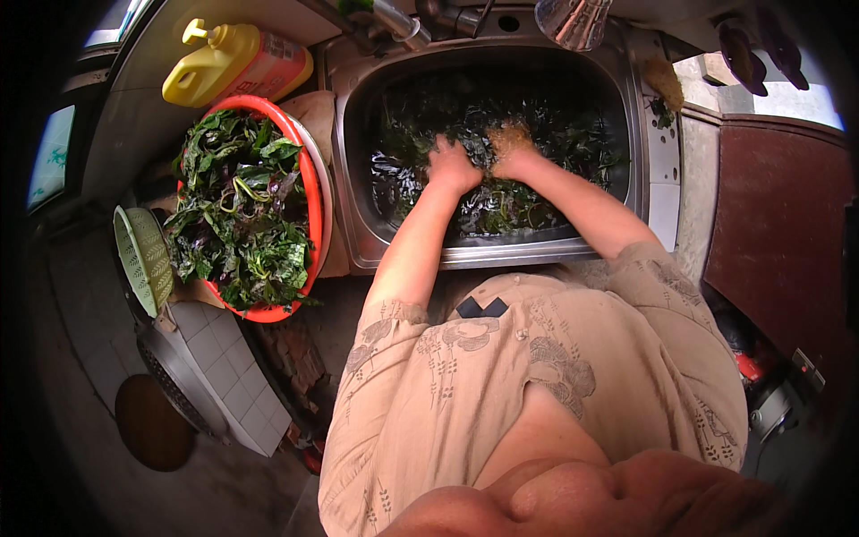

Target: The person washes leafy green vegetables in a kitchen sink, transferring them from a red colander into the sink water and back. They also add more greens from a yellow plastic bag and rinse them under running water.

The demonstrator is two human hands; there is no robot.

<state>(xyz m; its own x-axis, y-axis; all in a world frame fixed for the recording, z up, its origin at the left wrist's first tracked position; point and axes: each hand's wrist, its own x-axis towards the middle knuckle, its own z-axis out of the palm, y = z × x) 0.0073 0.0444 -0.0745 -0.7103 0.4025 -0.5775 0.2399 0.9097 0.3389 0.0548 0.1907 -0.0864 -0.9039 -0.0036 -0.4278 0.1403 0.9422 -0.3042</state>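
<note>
Both my hands are down in a stainless steel sink (340,148) filled with dark water and loose leafy greens (513,211). My left hand (455,164) lies at the water's surface near the middle of the basin, its fingers apart among the leaves. Just to its right, my right hand (515,156) is partly under the water, which blurs its fingers. Whether it grips any leaves cannot be seen. More green and purplish leaves (248,208) are heaped in a red plastic basin (315,208) left of the sink.
A yellow pump jug (238,64) lies tilted behind the red basin. A pale green colander (144,258) stands farther left. Faucet pipework (402,23) crosses the sink's back edge. A loofah-like scrubber (663,80) is at the right, beyond the rim.
</note>
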